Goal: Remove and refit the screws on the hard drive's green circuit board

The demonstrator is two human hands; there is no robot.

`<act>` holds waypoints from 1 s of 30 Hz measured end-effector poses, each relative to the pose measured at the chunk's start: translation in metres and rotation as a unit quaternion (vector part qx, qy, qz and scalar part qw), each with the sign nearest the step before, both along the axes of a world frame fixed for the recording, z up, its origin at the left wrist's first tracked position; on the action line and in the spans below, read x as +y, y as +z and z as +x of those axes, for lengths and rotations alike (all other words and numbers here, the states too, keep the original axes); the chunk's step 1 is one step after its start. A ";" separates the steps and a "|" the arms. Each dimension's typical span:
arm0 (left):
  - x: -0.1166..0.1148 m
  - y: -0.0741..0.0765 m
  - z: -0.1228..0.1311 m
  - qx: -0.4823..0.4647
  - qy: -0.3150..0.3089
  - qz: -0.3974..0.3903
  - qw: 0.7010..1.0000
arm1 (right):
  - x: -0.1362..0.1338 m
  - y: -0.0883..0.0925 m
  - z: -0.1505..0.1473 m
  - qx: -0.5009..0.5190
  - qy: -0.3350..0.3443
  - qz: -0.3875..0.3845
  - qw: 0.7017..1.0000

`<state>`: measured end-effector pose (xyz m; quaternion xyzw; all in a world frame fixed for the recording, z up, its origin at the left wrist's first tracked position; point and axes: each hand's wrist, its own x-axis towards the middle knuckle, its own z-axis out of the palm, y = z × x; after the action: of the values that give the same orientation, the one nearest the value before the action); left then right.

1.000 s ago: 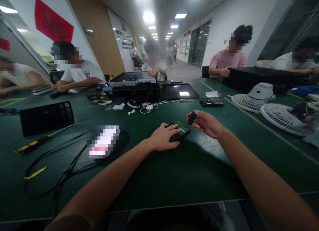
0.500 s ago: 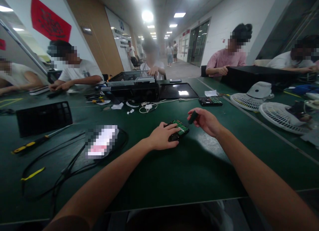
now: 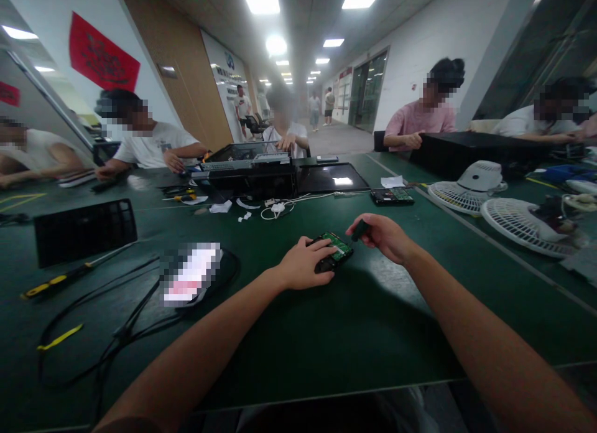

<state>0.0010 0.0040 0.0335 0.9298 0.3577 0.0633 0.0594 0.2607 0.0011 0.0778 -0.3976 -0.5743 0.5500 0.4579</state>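
A small black hard drive (image 3: 336,249) with a green circuit board on top lies on the dark green table (image 3: 326,333) in front of me. My left hand (image 3: 305,265) rests on its near left side, fingers curled over its edge and holding it down. My right hand (image 3: 382,236) is closed around a short dark screwdriver handle (image 3: 360,229), which points down toward the drive's far right corner.
A blurred item on a black pad (image 3: 191,274) with black cables lies to the left, beside a yellow-handled screwdriver (image 3: 60,279) and a black panel (image 3: 86,229). An open computer case (image 3: 252,172), a second drive (image 3: 392,196) and two white fans (image 3: 527,218) lie beyond. Several people sit around the table.
My right hand has lowered the screwdriver handle closer to the drive's far corner. My left hand stays on the drive. The view has tipped slightly upward.
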 end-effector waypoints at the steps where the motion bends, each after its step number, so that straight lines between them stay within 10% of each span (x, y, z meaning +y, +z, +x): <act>1: 0.000 0.000 0.001 0.000 -0.002 0.004 1.000 | 0.000 0.000 0.001 0.006 0.000 -0.006 1.000; 30: 0.001 -0.006 0.000 -0.011 0.004 0.002 1.000 | 0.000 -0.001 0.008 0.059 0.056 -0.068 0.994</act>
<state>0.0007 0.0048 0.0279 0.9277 0.3608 0.0742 0.0608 0.2686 0.0015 0.0763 -0.3618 -0.5292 0.6347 0.4315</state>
